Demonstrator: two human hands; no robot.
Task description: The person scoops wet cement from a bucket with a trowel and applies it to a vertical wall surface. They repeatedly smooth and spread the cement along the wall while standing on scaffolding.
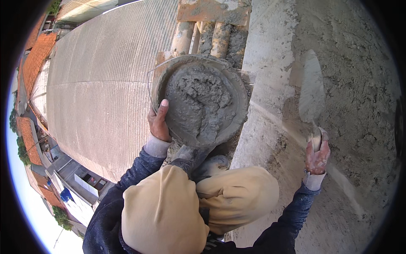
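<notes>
A round bucket (242,101) of wet grey mortar (203,99) stands in front of my knees. My left hand (159,122) is closed on the left side of its rim, with the thumb over the edge. Its thin wire handle hangs out to the left. To the right, my right hand (318,153) is wrapped round the handle of a pointed trowel (312,86). The trowel's mortar-smeared blade points away from me, lying along the rough, mortar-covered wall (359,101). Whether the blade touches the wall I cannot tell.
Mortar-stained boards (213,13) and poles (182,38) lie beyond the bucket. A pale concrete ledge (268,46) runs along the wall. On the left, a large corrugated roof (101,93) drops toward tiled houses (28,139) below. My bent knees (241,192) are close behind the bucket.
</notes>
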